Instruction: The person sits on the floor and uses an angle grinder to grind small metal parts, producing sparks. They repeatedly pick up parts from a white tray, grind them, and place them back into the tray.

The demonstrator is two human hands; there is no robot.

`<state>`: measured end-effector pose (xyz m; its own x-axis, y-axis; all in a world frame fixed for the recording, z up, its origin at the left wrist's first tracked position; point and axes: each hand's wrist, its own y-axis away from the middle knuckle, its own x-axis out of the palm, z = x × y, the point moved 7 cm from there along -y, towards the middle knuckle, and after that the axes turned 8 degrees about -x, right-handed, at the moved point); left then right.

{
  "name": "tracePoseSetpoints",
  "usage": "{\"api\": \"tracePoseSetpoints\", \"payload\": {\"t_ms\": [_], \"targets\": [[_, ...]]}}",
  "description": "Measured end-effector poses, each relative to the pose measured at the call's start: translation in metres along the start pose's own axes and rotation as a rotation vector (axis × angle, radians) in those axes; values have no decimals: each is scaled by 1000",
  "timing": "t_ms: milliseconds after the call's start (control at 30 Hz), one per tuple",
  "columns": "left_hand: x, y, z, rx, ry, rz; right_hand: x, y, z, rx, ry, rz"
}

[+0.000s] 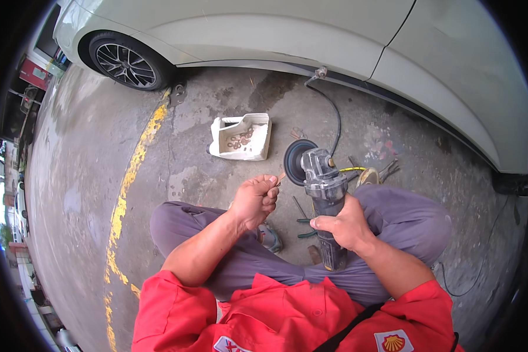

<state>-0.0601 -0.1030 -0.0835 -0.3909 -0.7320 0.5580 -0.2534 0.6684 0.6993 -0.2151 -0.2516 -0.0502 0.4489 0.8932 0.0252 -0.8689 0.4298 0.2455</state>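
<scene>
My right hand (346,225) is wrapped round the body of a dusty grey angle grinder (324,190), which rests upright against my lap. Its dark disc (295,164) faces left. In my left hand (256,200), thumb and fingers pinch a small copper-coloured piece (282,176), its tip at or very close to the disc's edge; contact cannot be made out. Beyond my hands sits a cut-open white plastic jug (262,146) with several copper-coloured rings (239,139) inside. A few copper-coloured strips (297,132) lie on the ground behind the disc.
A pale car (276,29) spans the far side, its wheel (126,63) at left. A black cord (338,117) runs from near the grinder to the car's sill. Green-handled pliers (307,229) lie between my crossed legs, metal tools (388,169) by my right knee. A worn yellow line (128,188) marks the concrete.
</scene>
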Motion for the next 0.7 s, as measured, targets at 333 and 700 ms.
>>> {"api": "tracePoseSetpoints", "payload": {"t_ms": [333, 700], "targets": [[-1, -2, -2, -34, 7, 77, 1, -4, -4, 1, -45, 34], [0, -5, -3, -24, -35, 47, -5, -7, 1, 15, -127, 9]]}}
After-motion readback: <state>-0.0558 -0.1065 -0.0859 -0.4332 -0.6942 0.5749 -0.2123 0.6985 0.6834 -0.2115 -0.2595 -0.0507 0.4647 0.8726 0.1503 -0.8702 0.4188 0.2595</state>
